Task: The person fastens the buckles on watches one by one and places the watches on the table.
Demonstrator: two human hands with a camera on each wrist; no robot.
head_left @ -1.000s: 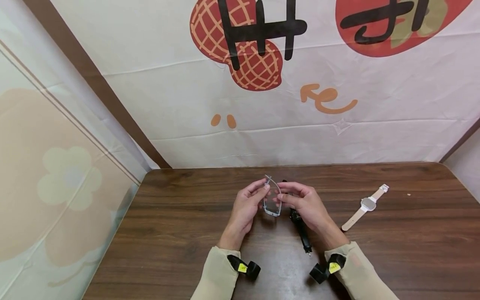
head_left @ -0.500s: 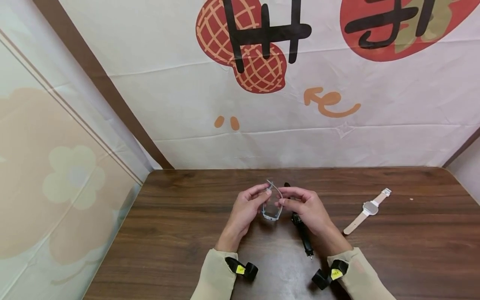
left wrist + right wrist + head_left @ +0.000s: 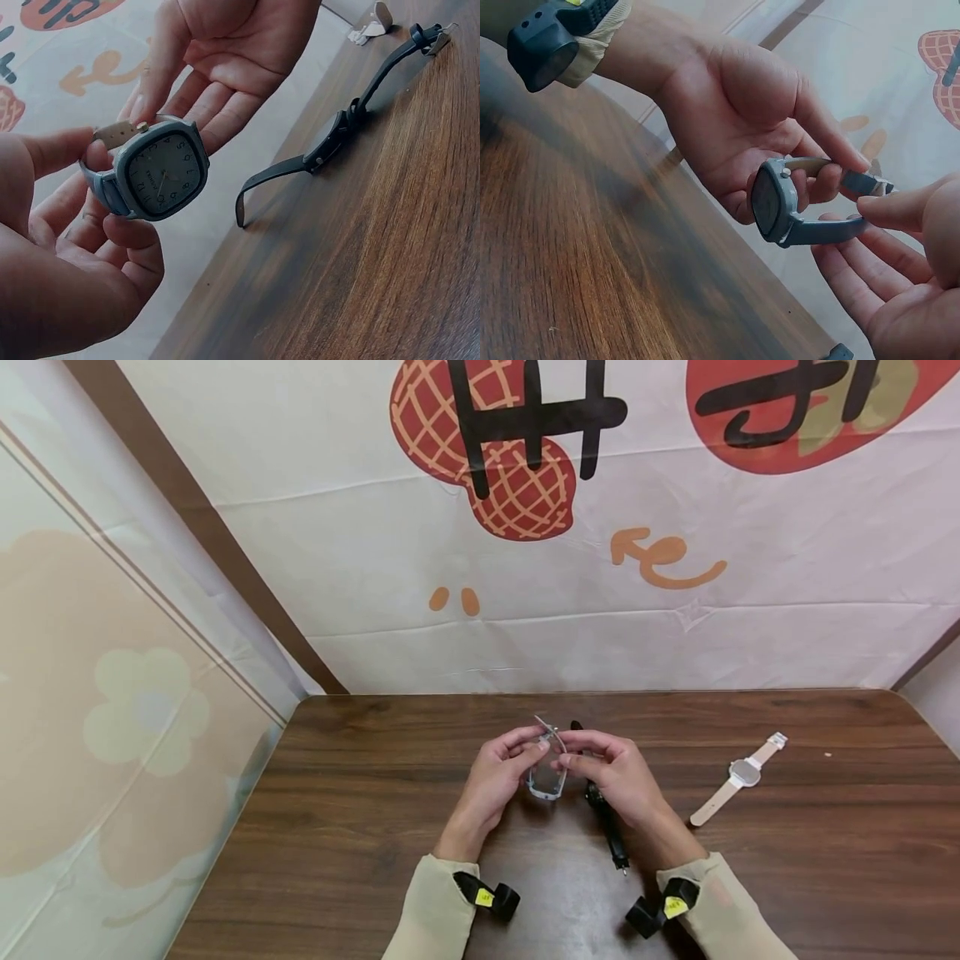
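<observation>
A blue-grey wristwatch (image 3: 545, 795) with a rounded square case is held above the table between both hands, its strap bent into a loop. My left hand (image 3: 489, 783) pinches one strap half between thumb and fingers. The other half is pinched by my right hand (image 3: 621, 778) close to its end. In the left wrist view the dial (image 3: 166, 171) with its numerals faces the camera. The right wrist view shows the strap ends overlapping, with the buckle (image 3: 881, 187) right by the left thumb. Fingers partly hide the strap.
Beneath the right hand lies a black wristwatch (image 3: 606, 827) on the brown wooden table (image 3: 337, 827). A wristwatch with a pale strap (image 3: 744, 773) rests farther right. Printed cloth (image 3: 360, 560) hangs along the table's back and left sides.
The watch's strap ends have come further across each other at the top of the loop. Both hands keep their grip, and the camera view has shifted slightly.
</observation>
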